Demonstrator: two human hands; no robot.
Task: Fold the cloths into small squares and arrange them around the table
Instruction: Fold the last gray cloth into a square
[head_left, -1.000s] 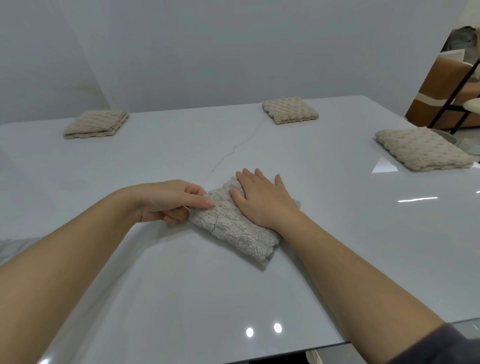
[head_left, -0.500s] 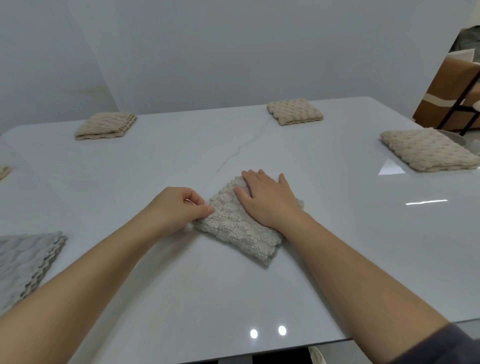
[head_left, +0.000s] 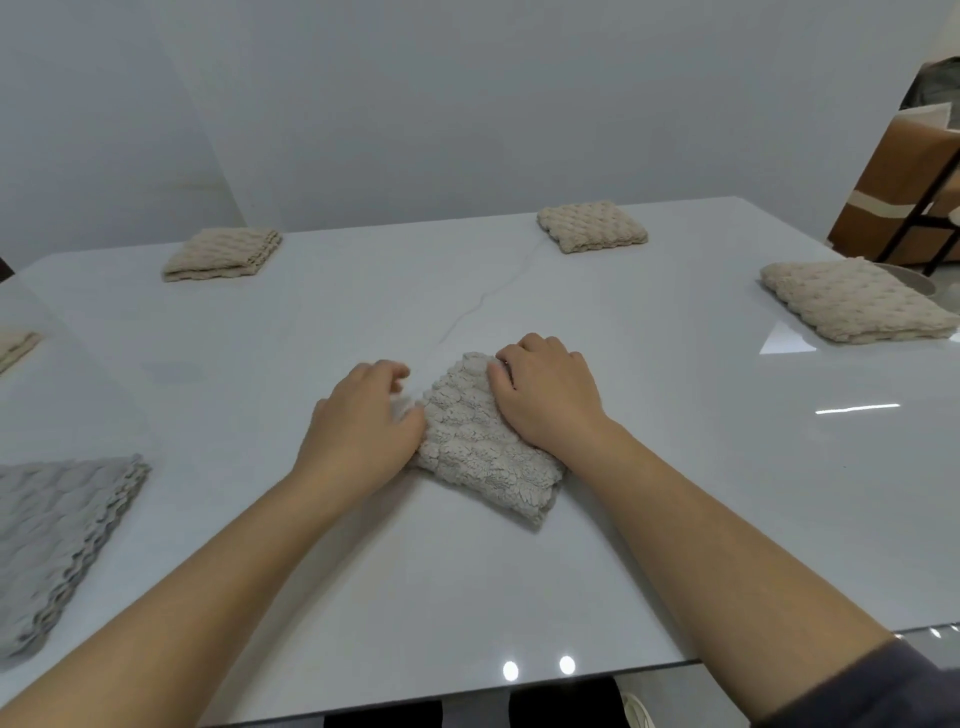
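Head view: nearest us, a dark sleeve (head_left: 883, 691) covers our right arm at the lower right corner, over the near edge of the white table (head_left: 363, 597). By the table's left side lies a grey cloth (head_left: 52, 540), folded, its layered edges facing the middle. Around the table's middle lies the cloth (head_left: 483, 457), a pale folded square turned cornerwise, flat on the top. Our left hand (head_left: 358, 421) sits at its left edge with the thumb against the fabric and the fingers curled; their tips are blurred, so we cannot tell whether they pinch it. Our right hand (head_left: 548, 395) lies on the cloth's far right part, fingers bent over the far corner and thumb set in beside them, gripping the cloth there. Farther off, a beige strip (head_left: 15, 345) shows at the picture's left edge, and the right cloth (head_left: 852, 301), folded and beige, lies near the table's right side. Near the far edge we see the far-left cloth (head_left: 223, 254) and the far cloth (head_left: 592, 226), both folded, well apart. Behind them stands a grey wall (head_left: 467, 104), with a brown box (head_left: 893, 171) at the upper right.
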